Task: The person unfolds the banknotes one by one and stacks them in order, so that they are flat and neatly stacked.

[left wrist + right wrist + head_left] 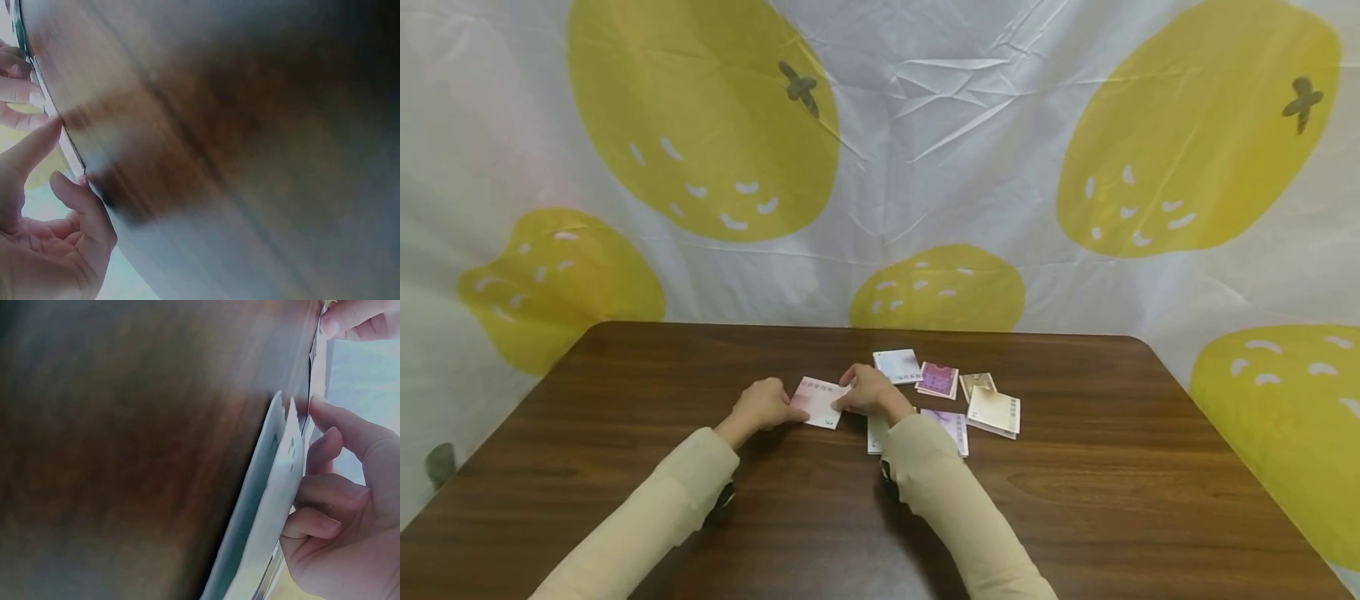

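A pale pink printed paper note (820,400) lies between the two hands on the wooden table (775,500). My left hand (765,407) pinches its left edge, thumb near the close corner. At its right edge my right hand (867,390) holds it, with the thumb on top. In the left wrist view, the left hand (59,231) has thumb and a finger at the thin paper edge. Beside the right hand (350,487), in the right wrist view, a folded pale-green note (269,506) stands partly spread; in the head view it is partly under the right forearm.
Right of the hands lie several small stacks of notes: a white-blue stack (895,365), a magenta one (938,380), a brown note (976,383), a cream stack (994,412) and a lilac stack (951,427). A lemon-print cloth (880,167) hangs behind the table.
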Demonstrator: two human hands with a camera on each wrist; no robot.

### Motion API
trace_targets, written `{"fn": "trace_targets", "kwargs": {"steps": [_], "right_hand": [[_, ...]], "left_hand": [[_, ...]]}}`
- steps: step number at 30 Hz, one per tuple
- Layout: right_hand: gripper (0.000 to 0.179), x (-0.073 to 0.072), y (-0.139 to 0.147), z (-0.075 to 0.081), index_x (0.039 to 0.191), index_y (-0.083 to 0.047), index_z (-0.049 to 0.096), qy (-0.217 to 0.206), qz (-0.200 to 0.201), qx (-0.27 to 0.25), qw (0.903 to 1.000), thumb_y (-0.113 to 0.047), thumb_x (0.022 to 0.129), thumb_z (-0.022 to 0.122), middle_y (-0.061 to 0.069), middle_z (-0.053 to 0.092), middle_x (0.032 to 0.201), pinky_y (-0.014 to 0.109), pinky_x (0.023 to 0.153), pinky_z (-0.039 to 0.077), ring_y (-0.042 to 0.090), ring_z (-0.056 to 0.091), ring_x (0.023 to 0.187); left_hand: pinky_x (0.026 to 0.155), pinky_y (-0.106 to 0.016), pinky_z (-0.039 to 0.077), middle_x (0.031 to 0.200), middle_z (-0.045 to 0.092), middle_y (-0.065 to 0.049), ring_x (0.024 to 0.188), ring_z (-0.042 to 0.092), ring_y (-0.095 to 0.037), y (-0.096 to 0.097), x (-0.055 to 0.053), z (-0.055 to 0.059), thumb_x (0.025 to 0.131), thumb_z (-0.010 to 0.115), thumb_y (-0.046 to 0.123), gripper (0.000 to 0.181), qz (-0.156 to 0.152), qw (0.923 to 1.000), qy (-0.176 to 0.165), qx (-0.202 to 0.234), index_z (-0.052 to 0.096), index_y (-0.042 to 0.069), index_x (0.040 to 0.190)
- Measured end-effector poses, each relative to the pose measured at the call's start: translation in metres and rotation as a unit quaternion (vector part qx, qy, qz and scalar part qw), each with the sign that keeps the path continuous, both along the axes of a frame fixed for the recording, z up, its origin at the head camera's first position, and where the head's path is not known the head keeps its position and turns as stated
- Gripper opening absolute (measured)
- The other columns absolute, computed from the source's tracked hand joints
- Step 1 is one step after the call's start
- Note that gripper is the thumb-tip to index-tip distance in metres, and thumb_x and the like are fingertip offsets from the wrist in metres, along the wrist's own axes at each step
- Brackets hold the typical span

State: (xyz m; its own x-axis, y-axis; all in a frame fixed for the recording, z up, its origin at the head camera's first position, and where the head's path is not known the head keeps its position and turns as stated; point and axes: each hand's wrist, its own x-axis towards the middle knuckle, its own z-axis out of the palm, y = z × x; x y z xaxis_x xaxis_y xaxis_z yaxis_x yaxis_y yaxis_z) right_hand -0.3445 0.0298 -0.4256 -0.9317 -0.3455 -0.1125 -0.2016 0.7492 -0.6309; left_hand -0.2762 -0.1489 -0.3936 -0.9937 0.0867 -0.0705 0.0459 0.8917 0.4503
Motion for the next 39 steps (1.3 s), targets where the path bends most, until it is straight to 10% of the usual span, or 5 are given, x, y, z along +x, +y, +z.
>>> {"fn": "trace_targets", "kwargs": {"steps": [12, 25, 32, 35, 39], "right_hand": [[0.038, 0.028, 0.0, 0.027, 0.1, -0.003, 0.055, -0.008, -0.014, 0.006, 0.9999, -0.017, 0.07, 0.073, 0.007, 0.053, 0.081, 0.029, 0.07, 0.039, 0.02, 0.048, 0.075], [0.046, 0.011, 0.002, 0.007, 0.1, -0.009, 0.052, 0.007, -0.002, 0.008, 0.9999, -0.025, 0.065, 0.077, 0.007, 0.054, 0.085, 0.032, 0.073, 0.039, 0.021, 0.05, 0.079], [0.041, -0.061, 0.006, -0.078, 0.095, -0.014, 0.055, 0.068, 0.047, -0.019, 0.9964, -0.036, 0.066, 0.074, 0.004, 0.053, 0.076, 0.03, 0.059, 0.038, 0.017, 0.048, 0.066], [0.03, -0.045, 0.007, -0.057, 0.093, -0.013, 0.057, 0.049, 0.031, -0.037, 0.9976, -0.03, 0.071, 0.07, 0.004, 0.054, 0.07, 0.03, 0.057, 0.039, 0.017, 0.048, 0.061], [0.019, 0.02, 0.006, 0.02, 0.092, -0.004, 0.059, 0.01, 0.002, -0.074, 0.9972, -0.014, 0.076, 0.063, 0.006, 0.054, 0.061, 0.029, 0.056, 0.039, 0.012, 0.043, 0.049]], "left_hand": [[0.041, -0.021, 0.034, 0.051, 0.046, 0.001, 0.04, 0.04, -0.009, -0.003, 0.001, -0.004, 0.071, 0.072, 0.021, 0.021, 0.008, 0.9973, -0.031, 0.066, 0.066, 0.001, 0.075], [0.063, -0.034, 0.041, 0.072, 0.055, -0.006, 0.068, 0.05, -0.023, 0.001, 0.002, -0.005, 0.066, 0.069, 0.01, 0.018, -0.01, 0.997, 0.025, 0.073, 0.058, -0.001, 0.076], [0.052, -0.026, 0.036, 0.06, 0.047, -0.002, 0.058, 0.044, -0.016, -0.002, 0.003, -0.005, 0.067, 0.067, 0.008, 0.016, -0.007, 0.9919, 0.019, 0.125, 0.054, 0.0, 0.073], [0.05, -0.025, 0.035, 0.06, 0.046, -0.002, 0.055, 0.043, -0.014, -0.003, 0.002, -0.001, 0.07, 0.067, 0.007, 0.016, -0.003, 0.9879, 0.009, 0.154, 0.054, -0.001, 0.077], [0.049, -0.026, 0.036, 0.061, 0.047, -0.003, 0.054, 0.044, -0.014, -0.006, 0.0, 0.006, 0.073, 0.064, 0.005, 0.016, -0.006, 0.984, 0.015, 0.177, 0.054, -0.003, 0.082]]}}
